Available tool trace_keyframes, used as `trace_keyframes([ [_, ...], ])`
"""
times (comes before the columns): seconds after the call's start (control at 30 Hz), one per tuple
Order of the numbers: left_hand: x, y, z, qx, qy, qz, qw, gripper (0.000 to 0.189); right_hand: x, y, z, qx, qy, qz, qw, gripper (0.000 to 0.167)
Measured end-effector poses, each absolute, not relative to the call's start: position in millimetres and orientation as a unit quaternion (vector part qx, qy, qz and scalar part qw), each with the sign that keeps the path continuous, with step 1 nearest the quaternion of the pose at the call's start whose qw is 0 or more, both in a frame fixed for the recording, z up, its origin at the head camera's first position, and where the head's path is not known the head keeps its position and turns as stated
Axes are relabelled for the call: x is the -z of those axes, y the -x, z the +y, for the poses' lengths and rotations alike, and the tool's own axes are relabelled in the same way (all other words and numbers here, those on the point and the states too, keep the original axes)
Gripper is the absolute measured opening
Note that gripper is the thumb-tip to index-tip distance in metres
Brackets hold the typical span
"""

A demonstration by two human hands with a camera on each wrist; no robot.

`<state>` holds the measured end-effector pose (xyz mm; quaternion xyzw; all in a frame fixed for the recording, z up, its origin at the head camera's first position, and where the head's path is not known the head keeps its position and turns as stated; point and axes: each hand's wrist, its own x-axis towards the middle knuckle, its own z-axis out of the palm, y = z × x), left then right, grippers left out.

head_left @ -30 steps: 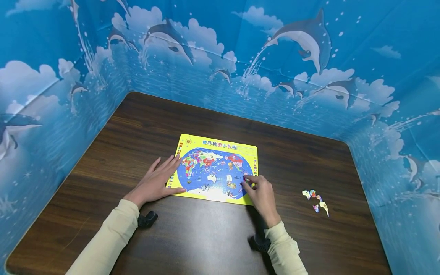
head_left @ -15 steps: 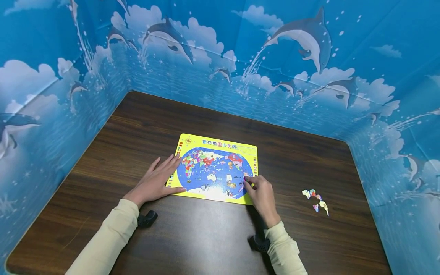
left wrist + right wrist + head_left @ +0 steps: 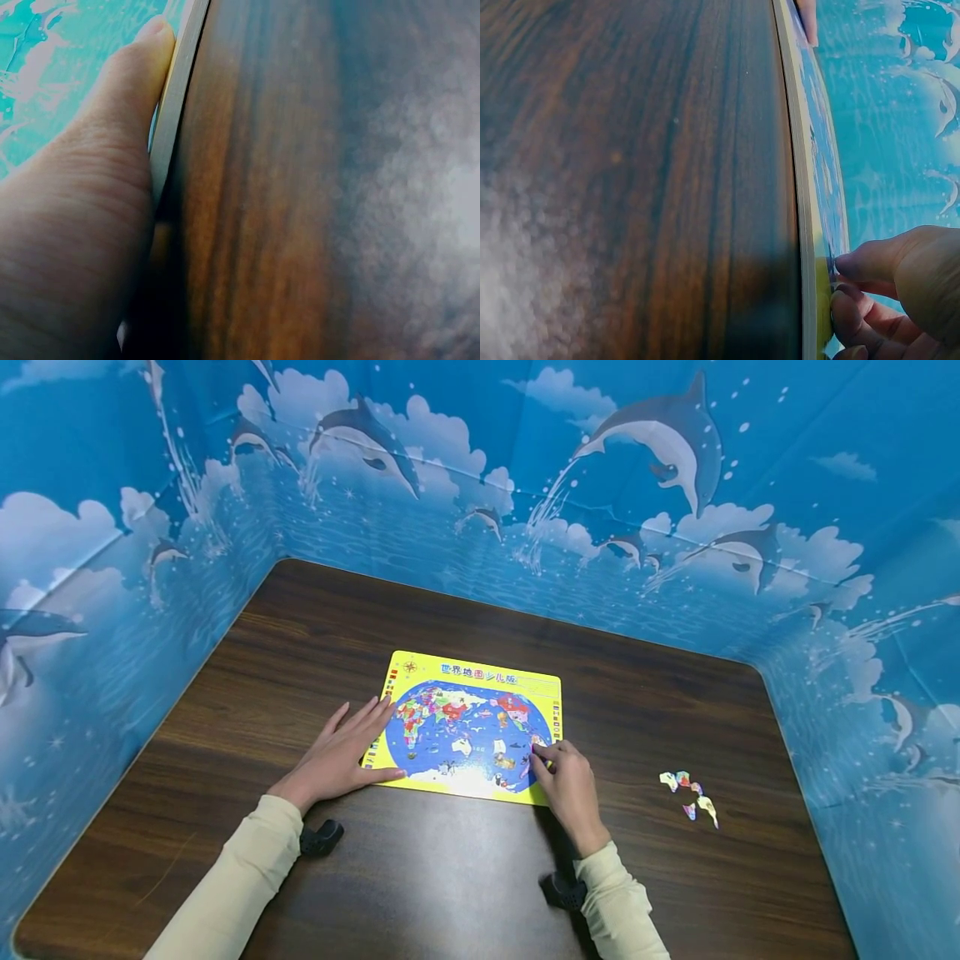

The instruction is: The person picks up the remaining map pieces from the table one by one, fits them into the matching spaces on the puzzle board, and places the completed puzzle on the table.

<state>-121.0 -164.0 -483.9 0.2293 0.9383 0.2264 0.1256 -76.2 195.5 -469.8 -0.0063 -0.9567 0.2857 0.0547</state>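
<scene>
A yellow-bordered world map puzzle board (image 3: 480,668) lies flat on the dark wooden table. My left hand (image 3: 345,752) rests across its left edge with fingers spread, and the thumb lies along the near edge; that thumb (image 3: 131,75) shows close up in the left wrist view. At the board's right side, my right hand (image 3: 573,785) pinches a small puzzle piece (image 3: 535,748) between thumb and fingers, down at the map's surface. Most of this piece is hidden by the fingertips. In the right wrist view the right hand (image 3: 900,292) has thumb and fingertips close together against the board.
Several loose puzzle pieces (image 3: 682,779) lie on the table (image 3: 750,877) to the right of the board. A dolphin-printed blue curtain (image 3: 450,485) stands around the table's back and sides. Black wrist cameras (image 3: 321,839) sit near both cuffs.
The right hand's fingers have shifted slightly at the board's right side, still with the puzzle piece. The left hand stays in place, and the loose pieces have not moved.
</scene>
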Motion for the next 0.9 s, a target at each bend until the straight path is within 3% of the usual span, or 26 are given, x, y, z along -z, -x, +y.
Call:
trace_keyframes([
  [0.37,484.4,120.6,-164.4,-0.225,-0.231,0.939,0.122,0.113,467.6,75.6,202.3,-0.314,0.006,-0.947,0.065,0.025],
  [0.67,483.6,122.0,-164.7,-0.22,-0.228,0.94,0.125,0.113,462.2,73.8,205.5,-0.336,0.014,-0.942,0.017,0.03],
  [0.9,484.6,121.6,-164.8,-0.226,-0.232,0.938,0.125,0.113,463.6,72.6,203.0,-0.331,0.019,-0.943,0.018,0.031],
])
